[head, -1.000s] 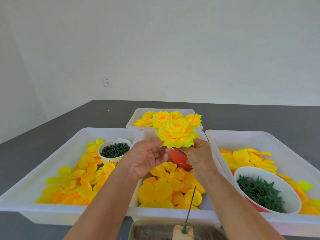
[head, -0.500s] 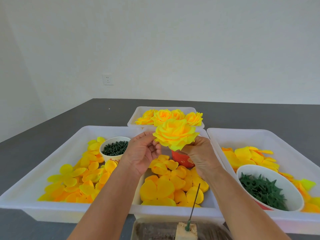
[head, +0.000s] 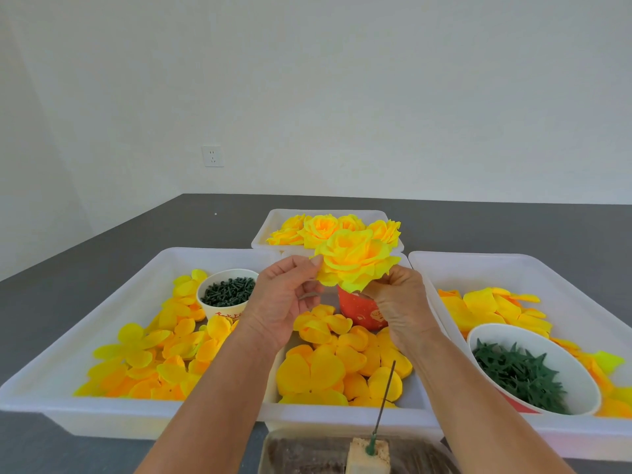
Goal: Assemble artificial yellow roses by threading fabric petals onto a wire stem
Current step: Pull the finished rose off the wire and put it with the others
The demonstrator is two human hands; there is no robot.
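A full yellow fabric rose [head: 355,261] is held up above the middle tray. My right hand [head: 398,302] grips it from underneath, fingers curled round its base. My left hand [head: 285,299] pinches an outer petal at the rose's left edge with thumb and fingertips. Loose yellow petals [head: 328,367] fill the middle tray below. A green wire stem [head: 384,395] stands upright in a small foam block [head: 369,455] at the near edge. The rose's own stem is hidden by my hands.
Finished roses [head: 318,229] lie in the far tray. The left tray [head: 102,415] holds petals and a cup of green pegs [head: 227,290]. The right tray [head: 513,265] holds petals and a bowl of green calyxes [head: 516,371]. A red cup [head: 362,311] stands behind my hands.
Both hands have lifted the rose slightly and tilted it. My left hand moved from below the flower up to its left edge and now pinches an outer petal.
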